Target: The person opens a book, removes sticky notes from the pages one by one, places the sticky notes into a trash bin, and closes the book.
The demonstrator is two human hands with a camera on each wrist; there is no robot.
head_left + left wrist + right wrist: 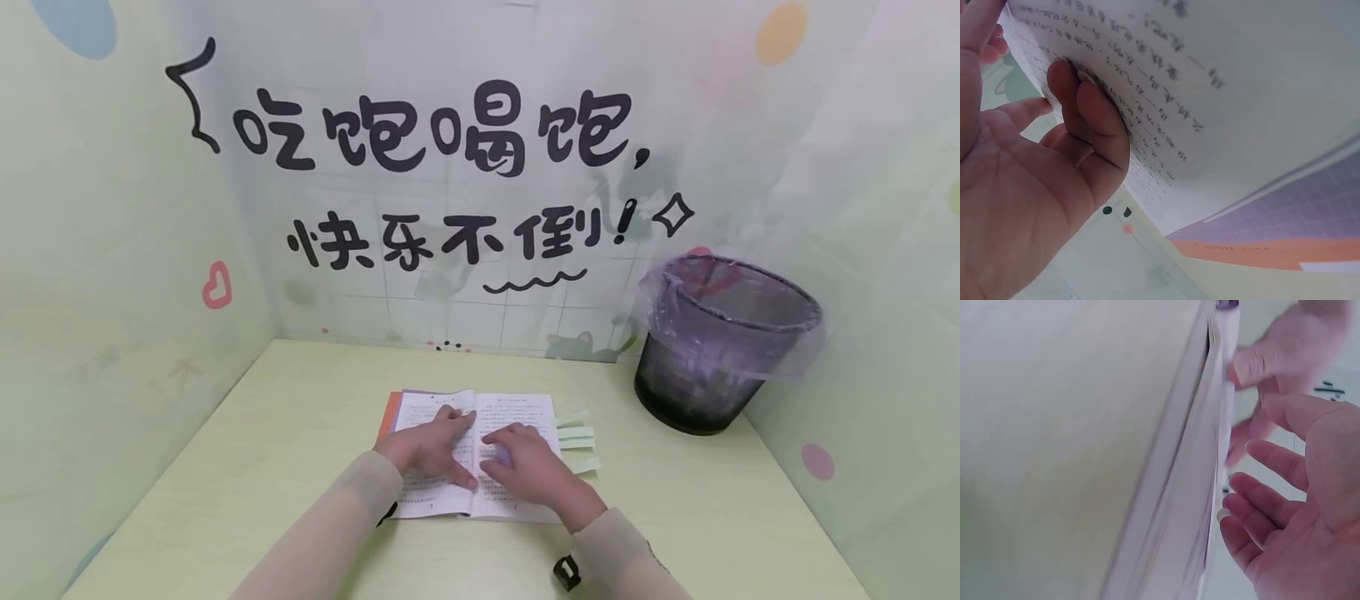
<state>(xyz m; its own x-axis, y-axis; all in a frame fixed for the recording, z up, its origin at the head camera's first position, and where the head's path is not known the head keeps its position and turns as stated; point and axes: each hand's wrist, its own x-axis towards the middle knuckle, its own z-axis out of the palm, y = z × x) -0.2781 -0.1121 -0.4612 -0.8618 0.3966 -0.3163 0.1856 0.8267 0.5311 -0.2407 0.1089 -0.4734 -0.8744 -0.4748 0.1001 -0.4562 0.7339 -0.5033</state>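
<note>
An open book [517, 408] with printed text lies on the table, pale green page tabs [576, 438] sticking out past its right edge. My left hand [433, 447] rests on the left page, with thumb and forefinger spread along the centre fold. In the left wrist view its other fingers [1104, 115] bend loosely against the page. Over the right page is my right hand [534, 471], fingers relaxed and slightly bent. The right wrist view shows its fingertips close to the book's page surface, nothing gripped. A purple patch shows between its thumb and forefinger.
Orange [387, 414] and purple layers show beneath the book's left edge. At the back right of the table [225, 467] stands a dark bin [682, 392] lined with a purple bag [780, 358]. Printed cloth walls enclose the table at the back and sides.
</note>
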